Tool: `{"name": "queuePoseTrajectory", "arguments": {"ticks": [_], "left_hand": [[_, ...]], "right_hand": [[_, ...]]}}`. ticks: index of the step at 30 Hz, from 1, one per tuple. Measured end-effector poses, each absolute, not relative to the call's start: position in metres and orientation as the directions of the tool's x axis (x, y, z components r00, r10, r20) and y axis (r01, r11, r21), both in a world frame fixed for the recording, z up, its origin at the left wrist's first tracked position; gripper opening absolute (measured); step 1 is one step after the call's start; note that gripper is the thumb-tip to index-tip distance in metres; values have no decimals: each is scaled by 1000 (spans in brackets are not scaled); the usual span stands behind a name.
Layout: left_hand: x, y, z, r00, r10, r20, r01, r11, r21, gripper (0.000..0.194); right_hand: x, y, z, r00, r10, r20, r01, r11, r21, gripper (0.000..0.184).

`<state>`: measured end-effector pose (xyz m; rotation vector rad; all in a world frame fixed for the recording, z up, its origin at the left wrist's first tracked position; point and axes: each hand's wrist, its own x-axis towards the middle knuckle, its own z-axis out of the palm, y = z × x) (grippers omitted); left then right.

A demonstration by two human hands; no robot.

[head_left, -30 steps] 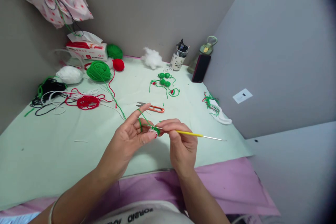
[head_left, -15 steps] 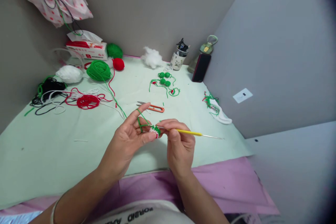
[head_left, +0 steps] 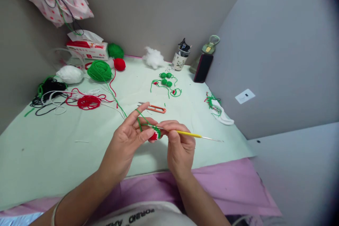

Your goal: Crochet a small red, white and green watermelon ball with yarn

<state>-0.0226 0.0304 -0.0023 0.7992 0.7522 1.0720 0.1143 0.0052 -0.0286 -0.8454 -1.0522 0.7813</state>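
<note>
Between thumb and fingers, my left hand [head_left: 127,137] pinches a small crochet piece [head_left: 156,133] in red, white and green. Green yarn [head_left: 120,107] loops round the raised left index finger and trails back to a green ball [head_left: 99,71]. My right hand [head_left: 181,144] is closed on a crochet hook [head_left: 188,134] with a yellow grip and metal ends. The hook's left tip meets the piece's green upper edge; the exact stitch is too small to make out. Just beyond the fingers lie orange thread snips [head_left: 157,108].
Small green crocheted balls [head_left: 166,79] with yarn tails lie farther back. White stuffing [head_left: 153,58], a cup of tools [head_left: 180,58], a phone [head_left: 203,68] and a bottle [head_left: 210,46] line the back. Red yarn [head_left: 89,102] and a tissue box [head_left: 87,50] are at left, yarn scraps [head_left: 213,104] at right.
The crochet piece has turned in my left fingers, so more of its red side shows. Both hands and the hook have shifted slightly left.
</note>
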Motion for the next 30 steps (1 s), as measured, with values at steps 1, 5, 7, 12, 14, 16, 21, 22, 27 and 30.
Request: {"name": "queuePoseTrajectory", "arguments": {"ticks": [1,5,7,12,14,16,21,22,27,30], "left_hand": [[-23,31,-2,299,944,-142,-451,271,851,61],[-23,31,-2,289,946,-146,-440,267,857,49],[-22,31,-2,289,946,-146,-440,267,857,45],[-22,30,-2,267,955,-131,-459,245,854,45],[-22,30,-2,247,960,-131,-458,235,857,46],[-22,30,-3,242,961,-135,-450,234,862,47],[-23,30,-3,235,961,-144,-438,237,867,56],[-22,30,-3,238,960,-146,-435,240,868,57],[-21,30,-4,257,957,-133,-447,240,862,46],[-21,30,-4,253,959,-128,-441,232,867,43]], "right_hand": [[114,5,-29,299,864,404,-140,459,-877,18],[114,5,-29,292,870,397,-161,454,-876,17],[114,5,-29,288,869,401,-184,462,-868,16],[113,6,-31,300,862,408,-199,475,-857,16],[113,7,-32,312,858,409,-189,477,-858,16],[113,7,-31,312,856,413,-185,481,-857,16],[114,7,-31,302,854,423,-186,488,-853,17],[113,7,-31,302,854,424,-188,490,-851,17],[112,7,-30,293,858,422,-214,489,-846,17],[112,6,-31,294,858,421,-213,489,-846,18]]}}
